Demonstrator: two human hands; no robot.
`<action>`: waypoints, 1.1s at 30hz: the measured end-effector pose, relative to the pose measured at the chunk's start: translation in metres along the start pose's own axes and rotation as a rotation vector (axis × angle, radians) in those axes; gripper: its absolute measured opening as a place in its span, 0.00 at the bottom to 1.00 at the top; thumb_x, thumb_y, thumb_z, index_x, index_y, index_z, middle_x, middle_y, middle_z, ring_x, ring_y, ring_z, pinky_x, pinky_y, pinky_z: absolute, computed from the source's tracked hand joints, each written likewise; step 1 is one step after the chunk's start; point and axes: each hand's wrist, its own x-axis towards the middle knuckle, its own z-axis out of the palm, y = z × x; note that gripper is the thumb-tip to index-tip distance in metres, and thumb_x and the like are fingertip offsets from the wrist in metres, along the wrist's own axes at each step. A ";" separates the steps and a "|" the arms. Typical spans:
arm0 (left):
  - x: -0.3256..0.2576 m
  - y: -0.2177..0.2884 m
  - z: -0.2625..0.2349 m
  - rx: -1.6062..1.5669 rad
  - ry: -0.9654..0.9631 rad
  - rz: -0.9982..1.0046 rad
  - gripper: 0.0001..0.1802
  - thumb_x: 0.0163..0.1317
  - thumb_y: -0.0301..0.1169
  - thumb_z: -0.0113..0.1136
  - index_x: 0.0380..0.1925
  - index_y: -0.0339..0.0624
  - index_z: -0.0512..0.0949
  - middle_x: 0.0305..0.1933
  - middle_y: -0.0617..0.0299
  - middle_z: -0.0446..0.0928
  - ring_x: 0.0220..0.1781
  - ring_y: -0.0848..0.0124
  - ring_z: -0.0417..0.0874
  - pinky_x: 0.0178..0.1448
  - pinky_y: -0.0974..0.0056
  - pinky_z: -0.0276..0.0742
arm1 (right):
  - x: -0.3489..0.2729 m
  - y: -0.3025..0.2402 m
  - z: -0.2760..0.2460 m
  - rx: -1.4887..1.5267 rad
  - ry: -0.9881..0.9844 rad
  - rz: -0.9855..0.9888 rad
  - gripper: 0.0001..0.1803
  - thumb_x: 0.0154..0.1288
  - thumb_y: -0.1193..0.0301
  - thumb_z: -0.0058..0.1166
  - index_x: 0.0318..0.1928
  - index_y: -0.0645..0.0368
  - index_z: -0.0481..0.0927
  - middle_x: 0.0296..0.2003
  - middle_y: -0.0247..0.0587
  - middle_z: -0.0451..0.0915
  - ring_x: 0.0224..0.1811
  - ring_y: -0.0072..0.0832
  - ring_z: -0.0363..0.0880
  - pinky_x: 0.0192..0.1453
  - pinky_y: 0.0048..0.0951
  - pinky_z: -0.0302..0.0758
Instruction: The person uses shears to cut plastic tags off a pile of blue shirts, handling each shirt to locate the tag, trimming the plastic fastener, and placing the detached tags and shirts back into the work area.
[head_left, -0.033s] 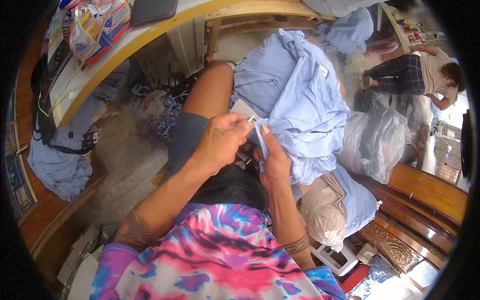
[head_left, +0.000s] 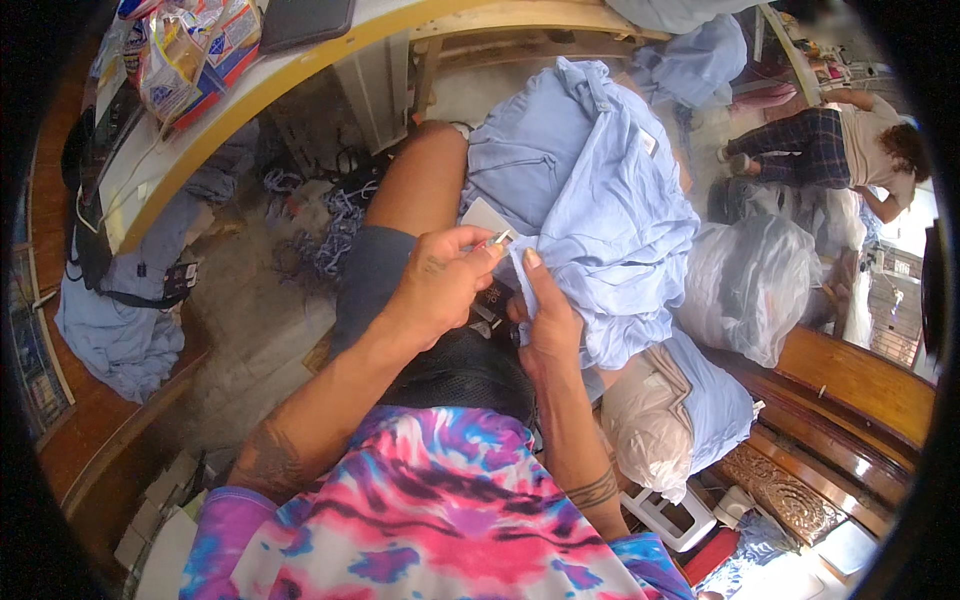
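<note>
A crumpled light blue cloth garment (head_left: 610, 210) lies across my lap and right leg. My right hand (head_left: 552, 315) pinches its near left edge, with the thumb on top and the other fingers partly hidden under the cloth. Close by, my left hand (head_left: 445, 285) is closed on a small, shiny metal tool (head_left: 499, 239). Its pointed end juts out past the fingertips toward the pinched edge, and its exact kind cannot be made out. A flat pale piece (head_left: 484, 217) shows just beyond the tool, beside my left thigh. Between my wrists is something dark and partly covered.
A yellow-edged table (head_left: 290, 75) curves across the far left, bearing a colourful plastic packet (head_left: 190, 60). Thread scraps (head_left: 335, 225) litter the floor. Stuffed bags (head_left: 745, 285) and a wrapped bundle (head_left: 650, 420) stand right, near wooden furniture (head_left: 850, 385). Another person (head_left: 835, 145) bends at far right.
</note>
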 end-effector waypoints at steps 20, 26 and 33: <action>-0.004 -0.019 0.026 -0.060 -0.015 0.198 0.15 0.68 0.39 0.70 0.44 0.39 0.81 0.26 0.71 0.77 0.19 0.85 0.70 0.18 0.74 0.61 | 0.006 0.009 -0.014 0.332 -0.212 0.087 0.16 0.77 0.55 0.57 0.45 0.56 0.80 0.30 0.32 0.79 0.27 0.21 0.74 0.30 0.25 0.68; 0.005 -0.032 0.020 0.320 0.068 0.468 0.13 0.69 0.36 0.68 0.38 0.36 0.80 0.24 0.69 0.76 0.25 0.83 0.72 0.26 0.70 0.66 | 0.012 0.008 -0.003 0.554 -0.323 0.113 0.18 0.79 0.56 0.54 0.53 0.58 0.80 0.45 0.39 0.85 0.47 0.31 0.86 0.56 0.35 0.82; -0.015 -0.017 0.021 0.388 0.119 0.528 0.14 0.73 0.37 0.63 0.43 0.33 0.80 0.28 0.67 0.75 0.31 0.81 0.72 0.34 0.67 0.70 | 0.017 -0.005 -0.003 0.437 -0.329 0.104 0.19 0.78 0.57 0.57 0.57 0.59 0.79 0.45 0.37 0.84 0.46 0.30 0.84 0.57 0.36 0.80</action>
